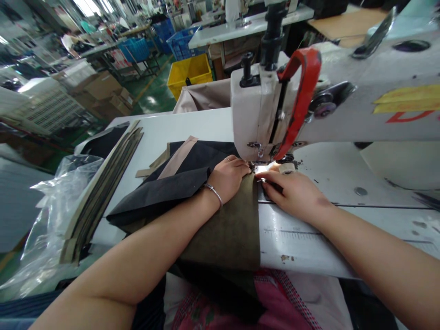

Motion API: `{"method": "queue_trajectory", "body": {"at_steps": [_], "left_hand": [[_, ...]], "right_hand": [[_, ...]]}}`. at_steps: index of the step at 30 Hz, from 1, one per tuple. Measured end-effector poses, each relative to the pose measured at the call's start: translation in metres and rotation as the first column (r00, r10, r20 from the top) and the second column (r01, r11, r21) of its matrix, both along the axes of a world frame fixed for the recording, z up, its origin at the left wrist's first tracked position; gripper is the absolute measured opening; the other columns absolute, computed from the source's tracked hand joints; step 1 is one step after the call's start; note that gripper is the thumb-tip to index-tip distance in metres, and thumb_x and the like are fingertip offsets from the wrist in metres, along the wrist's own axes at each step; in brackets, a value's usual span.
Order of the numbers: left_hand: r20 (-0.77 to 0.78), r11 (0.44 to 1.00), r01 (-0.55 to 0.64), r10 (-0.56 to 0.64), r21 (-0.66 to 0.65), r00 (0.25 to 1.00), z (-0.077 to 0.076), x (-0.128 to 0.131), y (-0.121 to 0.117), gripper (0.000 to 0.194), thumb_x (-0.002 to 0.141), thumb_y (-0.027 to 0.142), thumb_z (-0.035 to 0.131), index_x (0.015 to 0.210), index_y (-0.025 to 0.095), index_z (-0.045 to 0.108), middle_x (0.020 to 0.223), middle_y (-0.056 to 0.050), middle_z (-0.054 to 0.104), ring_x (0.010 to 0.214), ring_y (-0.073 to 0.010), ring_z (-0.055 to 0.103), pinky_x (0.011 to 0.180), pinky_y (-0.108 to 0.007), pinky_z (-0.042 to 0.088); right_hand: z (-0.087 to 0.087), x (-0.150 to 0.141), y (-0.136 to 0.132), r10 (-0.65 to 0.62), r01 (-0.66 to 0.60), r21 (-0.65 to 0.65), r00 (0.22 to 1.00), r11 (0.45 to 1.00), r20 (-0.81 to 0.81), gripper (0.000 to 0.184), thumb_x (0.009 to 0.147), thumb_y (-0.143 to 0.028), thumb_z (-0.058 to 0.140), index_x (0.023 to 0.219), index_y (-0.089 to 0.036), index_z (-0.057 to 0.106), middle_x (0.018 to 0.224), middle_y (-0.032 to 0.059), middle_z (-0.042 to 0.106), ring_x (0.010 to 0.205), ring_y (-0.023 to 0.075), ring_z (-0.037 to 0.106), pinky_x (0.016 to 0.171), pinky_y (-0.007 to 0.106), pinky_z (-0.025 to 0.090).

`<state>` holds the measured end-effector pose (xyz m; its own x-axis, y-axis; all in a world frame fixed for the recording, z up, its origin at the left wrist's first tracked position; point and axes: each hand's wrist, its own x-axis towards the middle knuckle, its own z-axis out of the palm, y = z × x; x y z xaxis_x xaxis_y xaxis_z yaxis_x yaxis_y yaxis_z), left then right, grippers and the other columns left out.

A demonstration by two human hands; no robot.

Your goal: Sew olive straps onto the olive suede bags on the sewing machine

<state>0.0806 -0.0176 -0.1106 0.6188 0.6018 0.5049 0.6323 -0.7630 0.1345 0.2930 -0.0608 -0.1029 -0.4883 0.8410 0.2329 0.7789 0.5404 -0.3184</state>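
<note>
My left hand [228, 176], with a silver bangle at the wrist, lies flat on olive-brown fabric [227, 233] beside the needle area of a white sewing machine [252, 114]. Its fingers are stretched out and press the cloth down. Dark fabric [165, 188] is folded back under and left of that forearm, with a beige strip [178, 158] across it. At the fabric's right edge, my right hand [292, 190] has its fingers drawn together close to the presser foot, around something small and shiny. A pale wrap [287, 168] circles one finger. The fingertips' exact hold is partly hidden.
Long stacked fabric strips [106, 192] lie on the table's left side, next to clear plastic [65, 197]. A red lever guard [304, 87] sticks out from the machine head. Beyond are a yellow bin [190, 73], blue baskets [135, 48] and cardboard boxes [103, 87].
</note>
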Motion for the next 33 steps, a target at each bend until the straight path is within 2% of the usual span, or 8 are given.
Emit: {"method": "queue_trajectory", "body": {"at_steps": [10,13,16,20,25,27,29,33], "left_hand": [[-0.085,0.999,0.017,-0.02,-0.042,0.996,-0.001,0.0,0.001,0.021,0.09,0.007,0.052,0.092,0.017,0.07,0.103,-0.004,0.073,0.097,-0.0135,0.065,0.092,-0.03,0.051],[-0.14,0.999,0.036,-0.037,-0.012,0.989,0.013,-0.007,-0.025,0.022,0.093,0.012,0.051,0.106,0.016,0.068,0.115,-0.007,0.069,0.109,-0.0162,0.063,0.097,-0.032,0.05],[-0.146,0.993,0.011,0.007,0.117,0.989,0.032,-0.033,-0.074,0.036,0.095,0.015,0.047,0.13,0.019,0.055,0.136,-0.009,0.056,0.131,-0.0202,0.049,0.106,-0.038,0.045],[-0.089,0.897,-0.29,0.336,0.332,0.938,0.048,-0.091,-0.132,0.062,0.087,0.019,0.062,0.144,0.027,0.04,0.155,-0.009,0.031,0.143,-0.0294,0.03,0.117,-0.049,0.029],[0.019,0.715,-0.64,0.663,0.282,0.748,0.044,-0.149,-0.149,0.099,0.074,0.033,0.076,0.153,0.02,0.017,0.161,-0.016,0.001,0.146,-0.0421,0.007,0.116,-0.065,0.011],[0.049,0.696,-0.695,0.699,0.181,0.713,0.037,-0.161,-0.148,0.105,0.074,0.027,0.074,0.154,0.017,0.007,0.16,-0.018,0.004,0.147,-0.0394,0.01,0.117,-0.062,0.016],[0.038,0.729,-0.682,0.681,0.057,0.731,0.027,-0.171,-0.147,0.1,0.077,0.015,0.064,0.154,0.018,0.001,0.157,-0.016,0.023,0.144,-0.0334,0.026,0.116,-0.055,0.027],[0.101,0.811,-0.576,0.584,-0.103,0.805,0.012,-0.19,-0.15,0.083,0.079,0.004,0.049,0.153,0.021,0.014,0.132,-0.009,0.059,0.121,-0.0231,0.056,0.105,-0.045,0.045]], "right_hand": [[-0.014,0.003,0.005,0.012,-0.009,0.034,0.995,0.999,-0.097,0.029,0.092,-0.025,0.046,0.113,-0.023,0.066,0.098,0.0075,0.066,0.09,0.0228,0.061,0.078,0.035,0.046],[-0.018,0.004,0.005,0.026,-0.018,0.069,0.992,0.997,-0.121,0.027,0.092,-0.024,0.047,0.11,-0.023,0.067,0.1,0.0076,0.066,0.093,0.0221,0.061,0.08,0.034,0.048],[-0.021,0.006,0.005,0.048,-0.033,0.098,0.987,0.995,-0.154,0.027,0.092,-0.024,0.047,0.108,-0.022,0.068,0.102,0.0077,0.065,0.096,0.0211,0.06,0.085,0.034,0.048],[-0.026,0.007,0.007,0.073,-0.053,0.116,0.982,0.992,-0.174,0.026,0.091,-0.022,0.048,0.106,-0.022,0.068,0.102,0.0071,0.065,0.098,0.0217,0.06,0.086,0.035,0.048],[-0.028,0.007,0.011,0.058,-0.033,0.134,0.981,0.99,-0.185,0.027,0.091,-0.024,0.046,0.107,-0.021,0.068,0.103,0.0086,0.064,0.098,0.0232,0.06,0.085,0.038,0.049],[-0.027,0.008,0.009,0.069,-0.044,0.138,0.982,0.99,-0.177,0.028,0.091,-0.024,0.046,0.109,-0.021,0.068,0.101,0.009,0.063,0.095,0.0235,0.06,0.084,0.039,0.05],[-0.023,0.008,0.002,0.097,-0.074,0.14,0.983,0.987,-0.159,0.028,0.09,-0.024,0.048,0.11,-0.02,0.067,0.099,0.0091,0.063,0.093,0.0236,0.06,0.084,0.041,0.051],[-0.012,0.0,-0.029,0.191,-0.174,0.142,0.975,0.974,-0.111,0.03,0.088,-0.023,0.052,0.114,-0.022,0.066,0.112,0.009,0.062,0.106,0.0241,0.057,0.095,0.043,0.048]]}}
